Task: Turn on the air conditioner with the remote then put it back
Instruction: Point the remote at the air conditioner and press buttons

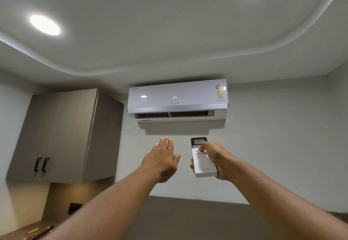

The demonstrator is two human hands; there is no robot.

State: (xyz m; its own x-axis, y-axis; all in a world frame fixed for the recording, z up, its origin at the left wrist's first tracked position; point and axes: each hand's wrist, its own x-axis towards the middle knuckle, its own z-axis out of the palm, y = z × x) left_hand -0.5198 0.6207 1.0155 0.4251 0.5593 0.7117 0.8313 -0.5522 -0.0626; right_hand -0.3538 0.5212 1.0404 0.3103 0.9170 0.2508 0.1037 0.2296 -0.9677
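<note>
A white wall-mounted air conditioner (178, 99) hangs high on the wall ahead. Its front panel shows a lit "24" and its bottom flap is open. My right hand (216, 159) holds a white remote (202, 164) with a dark screen at its top, pointed up toward the unit. The thumb rests on the buttons just below the screen. My left hand (163, 157) is raised flat, palm toward the unit, fingers together and holding nothing, just left of the remote and below the flap.
A grey wall cabinet (62, 136) with two black handles hangs at the left. Below it a counter edge (35, 232) shows some small items. Two round ceiling lights (44, 25) are lit above.
</note>
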